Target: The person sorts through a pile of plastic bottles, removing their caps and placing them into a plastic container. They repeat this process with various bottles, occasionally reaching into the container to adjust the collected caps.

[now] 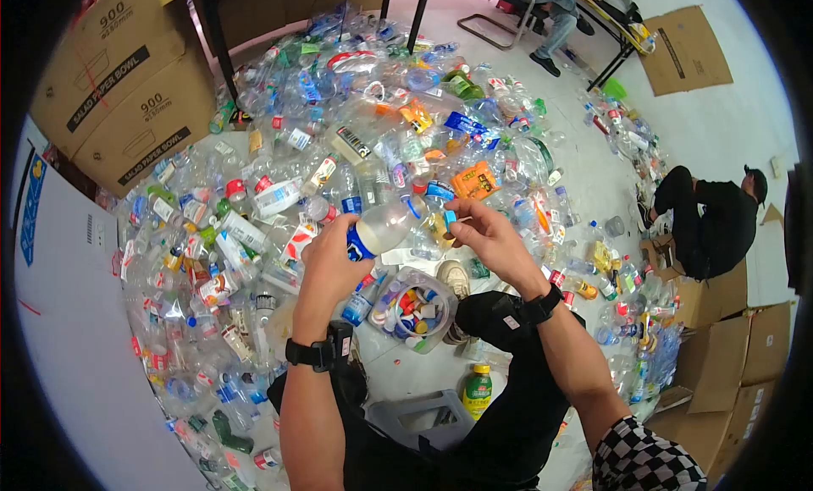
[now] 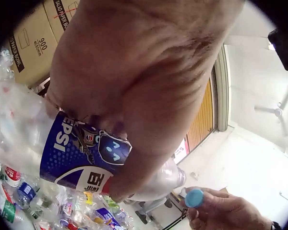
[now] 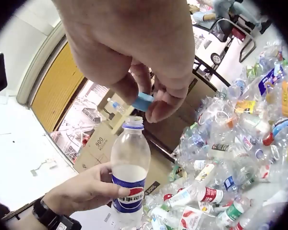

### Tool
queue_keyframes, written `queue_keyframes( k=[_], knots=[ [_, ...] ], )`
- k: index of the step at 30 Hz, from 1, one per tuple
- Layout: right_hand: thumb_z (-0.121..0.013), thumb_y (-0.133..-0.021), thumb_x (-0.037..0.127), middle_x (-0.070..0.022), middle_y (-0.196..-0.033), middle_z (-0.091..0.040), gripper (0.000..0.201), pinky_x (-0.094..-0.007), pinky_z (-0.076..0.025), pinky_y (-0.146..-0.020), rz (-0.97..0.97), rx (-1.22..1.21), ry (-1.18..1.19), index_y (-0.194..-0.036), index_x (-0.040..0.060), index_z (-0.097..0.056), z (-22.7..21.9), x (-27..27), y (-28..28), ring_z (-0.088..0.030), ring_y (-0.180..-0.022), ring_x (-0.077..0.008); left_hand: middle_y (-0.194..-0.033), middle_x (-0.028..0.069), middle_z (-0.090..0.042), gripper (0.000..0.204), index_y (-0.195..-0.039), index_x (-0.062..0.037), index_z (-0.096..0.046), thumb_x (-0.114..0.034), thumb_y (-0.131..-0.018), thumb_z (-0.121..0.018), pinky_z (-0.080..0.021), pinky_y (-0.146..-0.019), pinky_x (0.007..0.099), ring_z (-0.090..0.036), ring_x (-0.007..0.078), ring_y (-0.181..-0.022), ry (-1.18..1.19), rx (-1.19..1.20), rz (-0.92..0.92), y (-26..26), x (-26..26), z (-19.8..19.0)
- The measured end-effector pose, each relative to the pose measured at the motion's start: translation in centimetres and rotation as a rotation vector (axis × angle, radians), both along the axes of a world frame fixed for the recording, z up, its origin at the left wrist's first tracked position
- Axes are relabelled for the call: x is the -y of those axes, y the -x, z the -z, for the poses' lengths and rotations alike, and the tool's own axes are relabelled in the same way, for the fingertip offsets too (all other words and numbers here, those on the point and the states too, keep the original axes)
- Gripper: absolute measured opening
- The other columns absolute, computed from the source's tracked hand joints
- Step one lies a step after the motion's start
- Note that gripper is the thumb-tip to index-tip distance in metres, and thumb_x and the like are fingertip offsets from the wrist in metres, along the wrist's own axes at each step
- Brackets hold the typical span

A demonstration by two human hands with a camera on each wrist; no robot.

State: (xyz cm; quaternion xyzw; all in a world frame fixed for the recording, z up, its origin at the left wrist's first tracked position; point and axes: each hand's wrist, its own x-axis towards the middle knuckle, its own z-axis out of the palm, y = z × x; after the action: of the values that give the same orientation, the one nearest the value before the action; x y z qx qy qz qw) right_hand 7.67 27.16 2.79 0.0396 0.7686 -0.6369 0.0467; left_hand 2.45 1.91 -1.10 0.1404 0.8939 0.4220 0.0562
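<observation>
My left hand [image 1: 332,258] holds a clear plastic Pepsi bottle [image 1: 388,226] around its blue label [image 2: 62,148]. Tilted to the right in the head view, the bottle has an uncapped mouth [image 3: 134,120] with a blue ring below it. Thumb and fingers of my right hand [image 1: 493,244] pinch a light blue bottle cap [image 3: 143,102], a short way off the mouth. Below the hands stands a clear plastic container [image 1: 439,284] holding many coloured caps.
Empty plastic bottles [image 1: 279,195] cover the floor all around. A green-capped bottle [image 1: 478,391] stands by a grey plastic stool [image 1: 385,413] between my legs. Cardboard boxes [image 1: 140,110] are stacked at the left, and a person in black [image 1: 716,224] sits at the right.
</observation>
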Motion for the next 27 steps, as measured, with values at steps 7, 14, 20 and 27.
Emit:
queue_keyframes(
  k=[7, 14, 20, 27],
  knots=[
    [-0.063, -0.089, 0.009, -0.0058, -0.096, -0.062, 0.03, -0.0299, -0.049, -0.069, -0.009, -0.187, -0.242, -0.118, 0.005, -0.06, 0.4, -0.3, 0.5, -0.059, -0.078, -0.0131, -0.112, 0.0165, -0.063, 0.067, -0.123, -0.0059, -0.053, -0.009, -0.062, -0.08, -0.049, -0.089, 0.0373, -0.062, 0.0306, -0.104, 0.051, -0.058, 0.111, -0.2, -0.4, -0.4],
    [-0.066, -0.085, 0.009, -0.0121, -0.095, -0.063, 0.031, -0.0331, -0.049, -0.07, -0.105, -0.243, -0.347, -0.115, 0.0043, -0.061, -0.4, -0.6, 1.4, -0.061, -0.076, -0.0221, -0.106, 0.0165, -0.064, 0.062, -0.117, -0.0051, -0.056, -0.008, -0.06, -0.081, -0.048, -0.085, 0.0407, -0.062, 0.0333, -0.098, -0.013, -0.06, 0.128, 0.1, -1.1, -0.5],
    [-0.066, -0.084, 0.008, -0.0161, -0.098, -0.065, 0.03, -0.0366, -0.049, -0.072, -0.135, -0.29, -0.363, -0.113, 0.0031, -0.063, 0.0, -0.9, 1.7, -0.064, -0.083, -0.0287, -0.105, 0.0161, -0.064, 0.061, -0.117, -0.0053, -0.056, -0.007, -0.061, -0.081, -0.048, -0.085, 0.0403, -0.062, 0.0341, -0.097, -0.022, -0.063, 0.147, 0.3, -1.8, -0.5],
    [-0.067, -0.085, 0.015, -0.0196, -0.089, -0.066, 0.03, -0.0379, -0.049, -0.07, -0.121, -0.267, -0.397, -0.111, 0.0, -0.063, 0.1, -0.9, 1.7, -0.065, -0.079, -0.0313, -0.107, 0.0135, -0.063, 0.059, -0.116, -0.0078, -0.056, -0.011, -0.063, -0.081, -0.039, -0.094, 0.0429, -0.059, 0.0328, -0.103, 0.047, -0.062, 0.13, 0.3, -2.0, -0.4]
  ],
)
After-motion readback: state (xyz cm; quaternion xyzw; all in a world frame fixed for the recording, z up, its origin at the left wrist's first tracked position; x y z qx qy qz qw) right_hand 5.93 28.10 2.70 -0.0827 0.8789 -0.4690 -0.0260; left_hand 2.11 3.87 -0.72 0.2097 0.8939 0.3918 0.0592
